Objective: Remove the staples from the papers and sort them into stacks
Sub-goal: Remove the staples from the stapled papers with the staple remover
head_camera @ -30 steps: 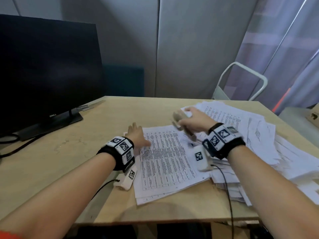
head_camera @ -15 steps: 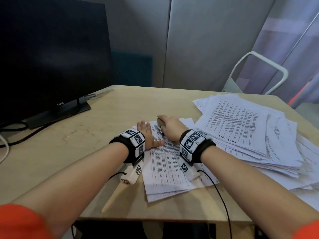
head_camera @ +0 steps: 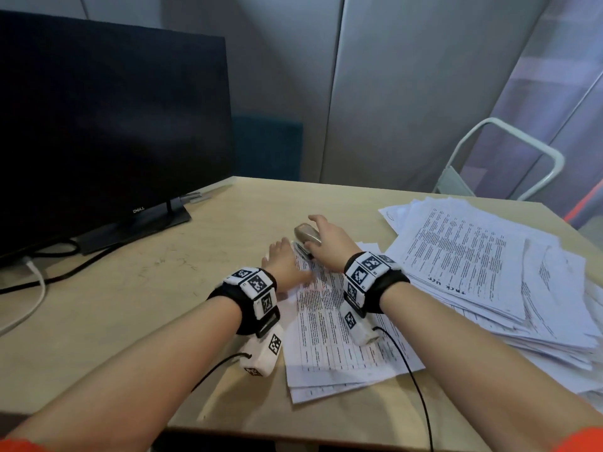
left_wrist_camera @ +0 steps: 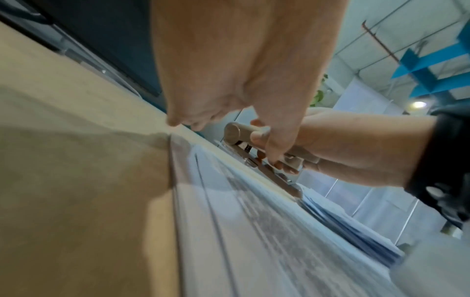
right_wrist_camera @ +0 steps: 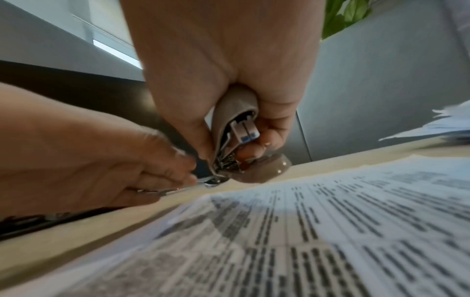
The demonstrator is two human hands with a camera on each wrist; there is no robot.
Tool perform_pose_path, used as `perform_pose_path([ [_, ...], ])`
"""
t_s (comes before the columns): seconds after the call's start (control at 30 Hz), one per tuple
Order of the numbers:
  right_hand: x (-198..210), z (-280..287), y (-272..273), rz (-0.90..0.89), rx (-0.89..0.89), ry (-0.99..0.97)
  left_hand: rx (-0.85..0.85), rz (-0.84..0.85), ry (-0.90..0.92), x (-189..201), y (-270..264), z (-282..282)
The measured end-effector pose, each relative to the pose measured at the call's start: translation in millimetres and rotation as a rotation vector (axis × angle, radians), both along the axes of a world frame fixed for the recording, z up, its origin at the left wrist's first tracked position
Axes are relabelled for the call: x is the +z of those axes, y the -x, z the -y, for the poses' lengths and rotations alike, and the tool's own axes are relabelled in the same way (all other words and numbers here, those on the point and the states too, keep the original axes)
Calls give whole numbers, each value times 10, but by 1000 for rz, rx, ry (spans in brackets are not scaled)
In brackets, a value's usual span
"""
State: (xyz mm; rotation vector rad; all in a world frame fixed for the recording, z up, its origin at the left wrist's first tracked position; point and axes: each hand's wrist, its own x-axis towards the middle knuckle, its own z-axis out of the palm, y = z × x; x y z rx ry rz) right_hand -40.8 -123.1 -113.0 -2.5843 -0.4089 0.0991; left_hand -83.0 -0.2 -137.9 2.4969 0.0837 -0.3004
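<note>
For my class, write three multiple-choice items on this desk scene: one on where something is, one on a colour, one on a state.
1. Where is the big loose paper pile?
A. right side of the desk
B. under the monitor
C. on the chair

2. What colour is the stapler top?
A. red
B. beige
C. green

3. What is the right hand doing?
A. lying flat
B. gripping the stapler
C. lifting a sheet

Answers: 1 A, the pile lies right of both arms. 2 B, its cover shows beige. 3 B, its fingers wrap the stapler while the left hand presses the stapled papers.

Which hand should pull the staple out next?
Probably the right hand: it already grips the stapler at the top corner of the papers. The left hand presses those papers flat.
</note>
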Motion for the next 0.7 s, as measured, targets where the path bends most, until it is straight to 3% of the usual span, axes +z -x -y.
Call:
perform_pose_path([
  [0.13, 97, -57, 161, 33, 90, -110, 227, 195, 366, 107, -47, -136],
  [0.3, 221, -126, 249, 33, 251, -47, 244, 88, 751, 184, 20, -440],
  [0.37, 208, -114, 250, 21, 270, 15, 256, 86, 615, 188, 27, -663],
  [0.47, 119, -55, 190, -11, 160, 128, 329, 191, 221, 222, 54, -1029],
  [0.53, 50, 11, 146, -53, 73, 171, 285, 182, -9, 263, 104, -1200],
  [0.6, 50, 29, 143, -37, 12, 201, 259, 163, -85, 299, 143, -1302],
  [0.7, 183, -116, 179, 144, 3, 324, 284, 52, -49, 316, 205, -1473],
])
